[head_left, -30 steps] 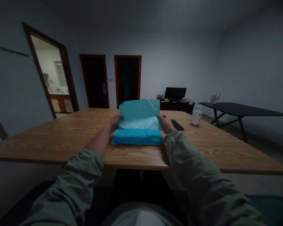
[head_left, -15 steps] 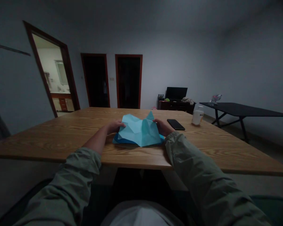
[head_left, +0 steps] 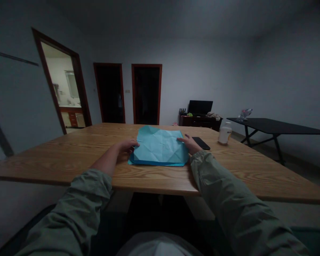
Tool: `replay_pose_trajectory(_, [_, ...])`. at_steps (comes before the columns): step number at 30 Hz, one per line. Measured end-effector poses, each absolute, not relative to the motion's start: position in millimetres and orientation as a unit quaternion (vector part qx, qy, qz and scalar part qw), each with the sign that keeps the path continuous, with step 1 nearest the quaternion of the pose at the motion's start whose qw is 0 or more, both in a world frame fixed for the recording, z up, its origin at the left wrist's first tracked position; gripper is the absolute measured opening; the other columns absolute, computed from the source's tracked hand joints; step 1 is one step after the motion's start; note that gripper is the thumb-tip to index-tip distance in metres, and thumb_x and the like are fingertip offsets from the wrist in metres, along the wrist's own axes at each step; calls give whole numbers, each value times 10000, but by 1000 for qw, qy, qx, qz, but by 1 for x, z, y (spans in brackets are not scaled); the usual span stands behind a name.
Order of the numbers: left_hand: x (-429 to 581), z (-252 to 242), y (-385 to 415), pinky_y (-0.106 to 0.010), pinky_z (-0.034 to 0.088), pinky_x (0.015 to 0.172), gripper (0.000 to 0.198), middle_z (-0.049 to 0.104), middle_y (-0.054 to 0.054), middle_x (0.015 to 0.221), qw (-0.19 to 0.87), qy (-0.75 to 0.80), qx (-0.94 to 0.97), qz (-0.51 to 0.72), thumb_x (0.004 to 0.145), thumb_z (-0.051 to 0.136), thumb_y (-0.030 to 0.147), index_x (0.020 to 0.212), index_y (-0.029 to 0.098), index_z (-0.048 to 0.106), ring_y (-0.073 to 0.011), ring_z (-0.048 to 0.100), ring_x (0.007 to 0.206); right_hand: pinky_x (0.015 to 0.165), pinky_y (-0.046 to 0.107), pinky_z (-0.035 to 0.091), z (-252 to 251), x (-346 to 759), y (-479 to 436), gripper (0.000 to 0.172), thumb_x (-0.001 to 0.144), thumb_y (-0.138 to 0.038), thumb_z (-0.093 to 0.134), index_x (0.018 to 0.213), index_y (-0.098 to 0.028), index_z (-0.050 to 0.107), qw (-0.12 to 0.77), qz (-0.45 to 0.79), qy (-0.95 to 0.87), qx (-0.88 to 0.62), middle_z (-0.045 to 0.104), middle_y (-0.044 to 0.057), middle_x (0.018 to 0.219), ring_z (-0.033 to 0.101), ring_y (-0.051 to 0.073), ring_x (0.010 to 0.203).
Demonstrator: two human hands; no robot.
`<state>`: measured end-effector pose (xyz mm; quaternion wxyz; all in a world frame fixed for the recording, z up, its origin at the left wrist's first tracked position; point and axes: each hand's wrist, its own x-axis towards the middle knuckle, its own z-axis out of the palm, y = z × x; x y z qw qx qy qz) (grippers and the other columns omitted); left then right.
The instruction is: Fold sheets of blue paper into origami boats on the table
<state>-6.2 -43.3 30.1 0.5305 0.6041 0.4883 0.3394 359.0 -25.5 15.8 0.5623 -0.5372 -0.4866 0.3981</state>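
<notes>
A creased light blue sheet of paper (head_left: 160, 145) is spread out in front of me, its folds showing as crossing lines. Beneath its near edge, a darker blue layer of paper (head_left: 149, 163) shows on the table. My left hand (head_left: 126, 145) grips the sheet's left edge, thumb on top and the other fingers partly hidden. At the right edge, my right hand (head_left: 191, 144) has its thumb over the paper. Its index finger is raised beside the edge, and its lower fingers are hidden.
The wooden table (head_left: 90, 156) carries a black phone (head_left: 202, 143) just beyond my right hand and a white bottle (head_left: 224, 134) farther right. A black table (head_left: 277, 125) stands at the right. A dark cabinet (head_left: 200, 122) with a screen (head_left: 200, 107) is by the back wall.
The light blue sheet has gone from bent, with a raised corner, to spread nearly flat and wider. My right hand has moved slightly right, partly covering the phone.
</notes>
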Motion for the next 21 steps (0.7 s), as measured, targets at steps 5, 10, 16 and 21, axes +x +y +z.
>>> replay_pose_trajectory(5, [-12,24,-43,-206,273,385,230,492,23,520,541,498,632,246,641,742,283,646,186,534,-110,446,410,914,349,464,0,370,-20,866,630,-339,802,1382,-148,416,437,147,-613,-641,583,168,1264,595,264,1087])
replay_pose_trajectory(10, [-15,23,-40,-215,246,394,265,451,27,440,443,567,663,206,591,764,227,557,194,503,-119,408,389,882,319,447,-4,362,-24,517,765,-358,665,1237,-163,588,267,32,-697,-665,653,150,1160,613,266,1049])
replay_pose_trajectory(16, [30,62,-101,-217,355,491,183,566,-1,578,213,503,729,412,623,783,250,625,182,613,-129,489,534,838,309,448,-2,359,-28,433,788,-371,618,1169,-166,644,222,-3,-712,-666,669,157,1150,624,273,1022])
replay_pose_trajectory(21, [78,87,-273,-318,514,704,244,705,-80,984,263,151,822,483,852,582,390,1033,283,706,-221,662,869,846,307,451,-5,363,-24,405,788,-369,607,1136,-171,668,217,0,-725,-653,678,142,1130,627,259,1008])
